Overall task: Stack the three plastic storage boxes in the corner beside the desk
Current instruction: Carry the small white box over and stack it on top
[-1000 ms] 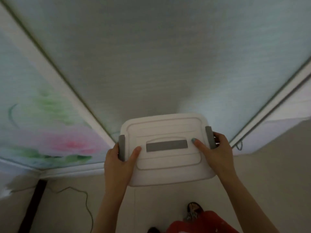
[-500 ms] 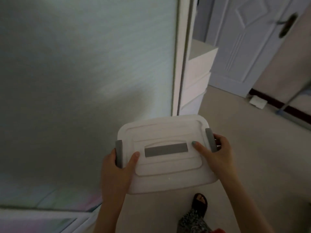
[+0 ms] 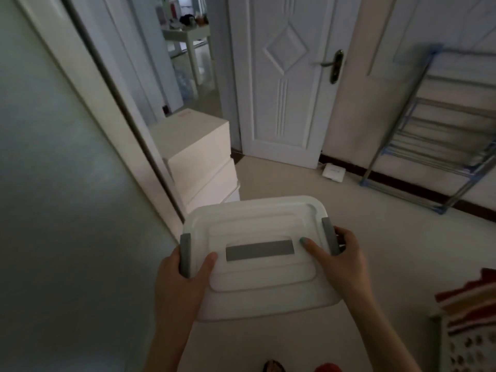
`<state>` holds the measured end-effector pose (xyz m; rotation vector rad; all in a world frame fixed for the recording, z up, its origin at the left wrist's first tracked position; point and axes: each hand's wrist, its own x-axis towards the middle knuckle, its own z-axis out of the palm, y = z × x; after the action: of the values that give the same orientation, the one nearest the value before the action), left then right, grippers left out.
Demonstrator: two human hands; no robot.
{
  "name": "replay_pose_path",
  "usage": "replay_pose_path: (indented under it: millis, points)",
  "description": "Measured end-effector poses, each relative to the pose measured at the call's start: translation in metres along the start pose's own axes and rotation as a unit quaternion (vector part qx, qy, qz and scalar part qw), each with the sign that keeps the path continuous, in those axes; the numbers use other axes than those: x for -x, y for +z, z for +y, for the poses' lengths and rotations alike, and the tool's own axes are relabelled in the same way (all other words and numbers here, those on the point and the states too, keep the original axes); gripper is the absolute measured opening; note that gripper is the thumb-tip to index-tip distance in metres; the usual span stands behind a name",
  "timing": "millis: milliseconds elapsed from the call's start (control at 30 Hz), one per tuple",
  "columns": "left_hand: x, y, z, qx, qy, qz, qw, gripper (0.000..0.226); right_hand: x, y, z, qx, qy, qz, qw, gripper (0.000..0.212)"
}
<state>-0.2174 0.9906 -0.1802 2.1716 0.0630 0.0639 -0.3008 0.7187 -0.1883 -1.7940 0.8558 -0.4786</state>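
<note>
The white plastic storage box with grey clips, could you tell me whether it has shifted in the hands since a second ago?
No. The white plastic storage box sits the same between left hand and right hand; only the surroundings changed.

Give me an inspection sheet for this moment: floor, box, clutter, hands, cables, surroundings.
Floor: pale, mostly bare.
Box: white, lid on, grey clips and handle, carried level.
Clutter: stacked white cartons by the sliding door; small white device at the skirting.
Left hand: grips the left clip, thumb on lid.
Right hand: grips the right clip, thumb on lid.
Cables: nothing seen.
Surroundings: white door; metal rack.
</note>
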Motion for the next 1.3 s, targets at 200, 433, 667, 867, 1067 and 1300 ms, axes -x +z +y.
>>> replay_pose_path:
  millis: [200, 433, 667, 867, 1067, 1300]
  points:
    - [-0.031, 0.084, 0.072, 0.004, 0.05, -0.043, 0.998, 0.063, -0.075, -0.055, 0.015, -0.007, 0.023, 0.065, 0.998, 0.073]
    - [-0.065, 0.192, 0.152, -0.004, 0.132, -0.15, 0.98, 0.058, -0.146, -0.126, 0.04, -0.009, 0.067, 0.153, 0.986, 0.082]
    - [-0.092, 0.35, 0.237, -0.013, 0.202, -0.234, 0.951, 0.048, -0.235, -0.213, 0.076, -0.002, 0.099, 0.262, 0.96, 0.078]
    - [-0.104, 0.478, 0.331, 0.001, 0.237, -0.295, 0.926, 0.047, -0.314, -0.297, 0.089, -0.018, 0.117, 0.331, 0.936, 0.066]
    - [-0.088, 0.573, 0.41, 0.014, 0.253, -0.361, 0.897, 0.051, -0.364, -0.371, 0.105, -0.022, 0.139, 0.394, 0.908, 0.065]
    - [-0.048, 0.662, 0.479, 0.023, 0.271, -0.373, 0.887, 0.053, -0.414, -0.459, 0.137, -0.026, 0.147, 0.416, 0.897, 0.068]
